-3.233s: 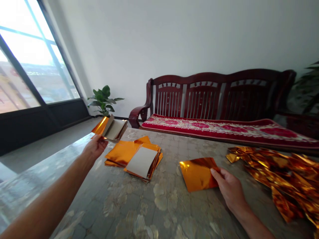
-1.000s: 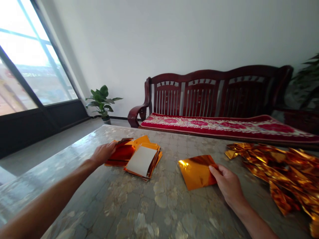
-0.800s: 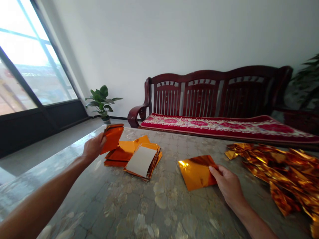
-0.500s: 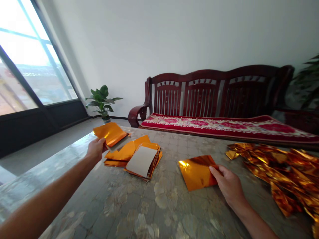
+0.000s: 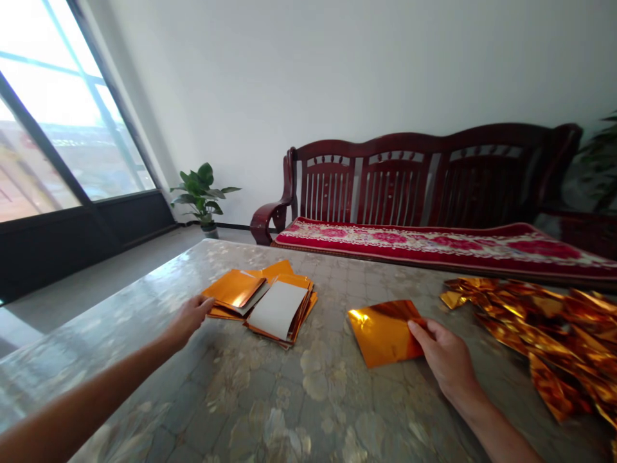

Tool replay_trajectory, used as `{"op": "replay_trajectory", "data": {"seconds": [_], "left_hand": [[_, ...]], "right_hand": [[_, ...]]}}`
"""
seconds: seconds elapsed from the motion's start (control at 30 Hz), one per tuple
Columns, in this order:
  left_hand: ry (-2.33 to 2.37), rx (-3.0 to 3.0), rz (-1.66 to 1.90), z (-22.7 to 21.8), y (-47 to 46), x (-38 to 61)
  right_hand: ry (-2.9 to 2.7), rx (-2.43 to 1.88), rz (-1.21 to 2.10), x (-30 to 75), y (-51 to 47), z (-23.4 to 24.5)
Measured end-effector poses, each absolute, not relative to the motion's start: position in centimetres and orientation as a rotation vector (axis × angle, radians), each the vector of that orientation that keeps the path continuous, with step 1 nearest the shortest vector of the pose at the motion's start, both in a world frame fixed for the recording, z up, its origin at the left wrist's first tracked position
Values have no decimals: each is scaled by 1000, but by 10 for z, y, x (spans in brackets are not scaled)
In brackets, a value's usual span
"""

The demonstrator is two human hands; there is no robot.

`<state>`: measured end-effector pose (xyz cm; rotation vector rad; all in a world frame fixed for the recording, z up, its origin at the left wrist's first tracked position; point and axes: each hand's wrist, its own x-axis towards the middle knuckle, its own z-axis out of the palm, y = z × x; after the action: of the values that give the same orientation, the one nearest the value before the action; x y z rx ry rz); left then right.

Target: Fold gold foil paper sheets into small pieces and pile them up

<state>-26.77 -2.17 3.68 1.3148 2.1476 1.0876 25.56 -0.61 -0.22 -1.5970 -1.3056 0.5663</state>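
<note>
My right hand [image 5: 446, 357] pinches a gold foil paper sheet [image 5: 385, 331] by its right edge, thumb on top, low over the table. To the left, my left hand [image 5: 190, 318] has its fingers closed at the left edge of another gold foil paper sheet [image 5: 234, 288], which lies on a pile. Beside that sheet, the pile's top piece shows a pale grey-white face [image 5: 279, 308], with gold edges beneath it. My left fingertips are partly hidden at the sheet's edge.
A heap of crumpled gold foil [image 5: 544, 328] covers the table's right side. The table [image 5: 289, 399] has a glossy floral cover. Beyond it stands a dark red wooden bench [image 5: 385, 186] with a red floral cushion [image 5: 395, 238]. A potted plant [image 5: 202, 193] stands near the window.
My left hand has lowered its gold sheet, moving it down and right onto the pile's left part. My right hand keeps its sheet in nearly the same place.
</note>
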Motion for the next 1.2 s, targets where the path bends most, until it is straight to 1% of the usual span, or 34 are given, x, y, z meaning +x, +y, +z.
{"op": "replay_trajectory", "data": {"seconds": [0.03, 0.13, 0.2, 0.27, 0.37, 0.47, 0.53, 0.7, 0.83, 0.9, 0.97, 1.0, 1.07, 1.2], "left_hand": [[2184, 1433, 1043, 39, -24, -266], [2192, 2092, 800, 45, -23, -254], [2173, 2315, 643, 47, -18, -242], [2168, 2370, 514, 47, -12, -232], [2190, 2254, 374, 45, -3, -227], [2201, 2177, 348, 45, 3, -232], [2223, 2078, 462, 47, 7, -238], [2243, 1670, 1004, 55, 14, -252], [2231, 1505, 1310, 75, 20, -261], [2133, 1328, 1581, 88, 25, -263], [2006, 1182, 1707, 95, 29, -260], [1864, 1005, 1776, 95, 31, -258], [1723, 751, 1771, 87, 33, -250], [1799, 594, 1653, 53, 32, -240]], "right_hand": [[-1301, -1598, 571, 256, -6, -2], [-1293, -1608, 583, 256, -5, -4], [-1296, -1605, 584, 257, -5, -5], [-1300, -1595, 577, 257, -5, -6], [-1306, -1586, 570, 257, -5, -6], [-1305, -1591, 566, 256, -6, -4], [-1305, -1601, 569, 256, -6, -2], [-1304, -1635, 569, 255, -5, -2], [-1296, -1622, 579, 257, -4, -5], [-1296, -1610, 579, 258, -4, -6], [-1296, -1616, 574, 258, -4, -6], [-1296, -1620, 572, 257, -4, -6], [-1296, -1616, 568, 257, -4, -5], [-1313, -1591, 571, 256, -6, -4]]}}
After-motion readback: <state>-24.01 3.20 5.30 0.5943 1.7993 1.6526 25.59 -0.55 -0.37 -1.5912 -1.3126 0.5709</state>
